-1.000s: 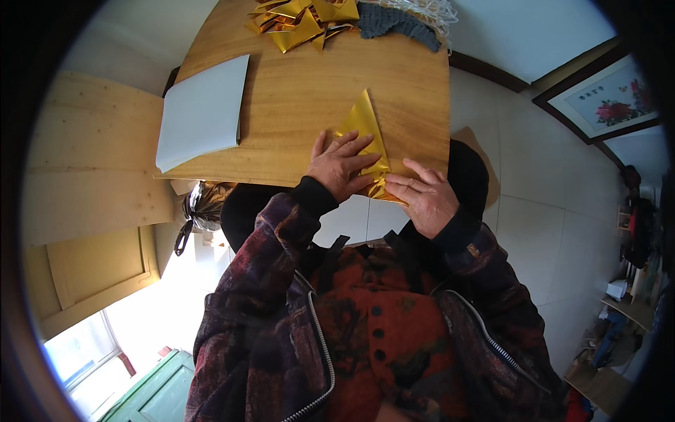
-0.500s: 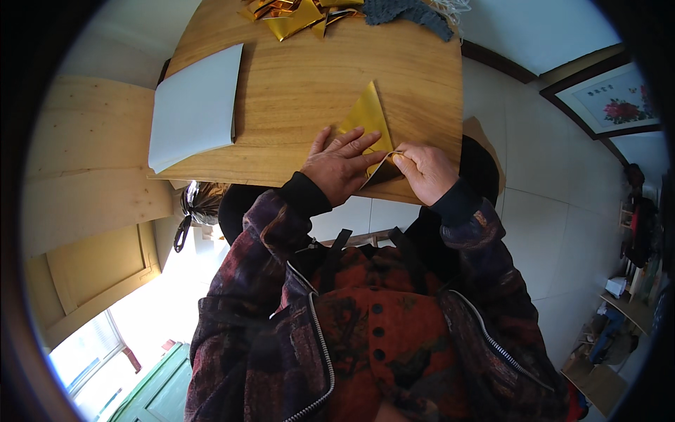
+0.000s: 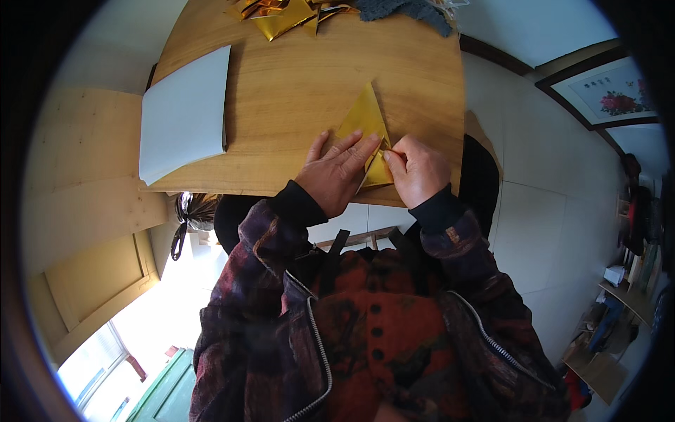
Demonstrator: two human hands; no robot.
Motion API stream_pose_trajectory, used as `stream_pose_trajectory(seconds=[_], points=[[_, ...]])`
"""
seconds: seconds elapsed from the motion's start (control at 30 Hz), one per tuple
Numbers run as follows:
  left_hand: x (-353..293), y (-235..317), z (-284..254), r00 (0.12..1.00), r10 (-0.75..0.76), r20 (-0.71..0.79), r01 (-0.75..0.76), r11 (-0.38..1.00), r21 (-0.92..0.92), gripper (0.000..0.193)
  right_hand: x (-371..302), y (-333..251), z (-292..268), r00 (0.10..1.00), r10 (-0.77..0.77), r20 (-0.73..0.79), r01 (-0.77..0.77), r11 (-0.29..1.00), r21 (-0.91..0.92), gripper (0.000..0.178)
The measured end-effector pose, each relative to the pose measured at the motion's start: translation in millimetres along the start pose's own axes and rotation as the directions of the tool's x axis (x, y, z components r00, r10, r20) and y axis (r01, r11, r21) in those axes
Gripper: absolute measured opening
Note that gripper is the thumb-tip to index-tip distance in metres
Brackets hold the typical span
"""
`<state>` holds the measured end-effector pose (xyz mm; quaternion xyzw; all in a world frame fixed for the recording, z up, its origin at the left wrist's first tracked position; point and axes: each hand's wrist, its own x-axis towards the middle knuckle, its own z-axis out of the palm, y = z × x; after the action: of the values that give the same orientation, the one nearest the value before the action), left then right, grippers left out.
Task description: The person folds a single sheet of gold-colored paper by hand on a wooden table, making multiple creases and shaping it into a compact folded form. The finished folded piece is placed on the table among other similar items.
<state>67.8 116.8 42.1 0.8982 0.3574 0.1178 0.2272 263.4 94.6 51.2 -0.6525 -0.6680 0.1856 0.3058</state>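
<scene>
The folded triangle [image 3: 365, 126] under the hands looks like gold foil paper, glossy and smooth with sharp creases; the table [image 3: 295, 91] is warm wood with visible grain and a soft satin sheen; the white sheets [image 3: 184, 112] look like matt paper; the far pile of gold pieces [image 3: 281, 14] glints metallic; the grey fabric [image 3: 408, 10] looks knitted and rough

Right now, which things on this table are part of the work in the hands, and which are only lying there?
In use:
- gold paper triangle
- left hand, flat on it
- right hand, pinching its lower edge

Lying about:
- white sheets
- folded gold pieces at the far edge
- grey cloth
</scene>
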Motion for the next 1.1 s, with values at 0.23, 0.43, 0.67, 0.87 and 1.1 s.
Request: stream_pose_trajectory(seconds=[0.23, 0.43, 0.67, 0.87, 1.1], points=[[1, 0, -2, 0.999, 0.004, 0.034, -0.006, 0.999, 0.042, 0.057, -2, -3, 6, 0.999, 0.051, -0.005, -0.051, 0.994, -0.095, 0.019], [0, -2, -1, 0.998, 0.011, 0.064, -0.016, 0.997, 0.079, 0.057, -1, -3, 8, 0.999, 0.048, -0.006, -0.048, 0.987, -0.153, 0.02], [0, -2, 1, 0.997, 0.014, 0.071, -0.022, 0.993, 0.12, 0.056, -1, -3, 11, 0.999, 0.039, -0.014, -0.041, 0.981, -0.187, 0.02], [2, -2, -3, 0.995, 0.002, 0.099, -0.014, 0.993, 0.119, 0.054, -2, -4, 11, 1.0, -0.014, -0.022, 0.009, 0.978, -0.21, 0.019], [3, -2, -5, 0.994, 0.001, 0.113, -0.019, 0.987, 0.157, 0.053, -34, 1, -2, 0.939, -0.342, 0.036, 0.344, 0.931, -0.126, 0.047]])
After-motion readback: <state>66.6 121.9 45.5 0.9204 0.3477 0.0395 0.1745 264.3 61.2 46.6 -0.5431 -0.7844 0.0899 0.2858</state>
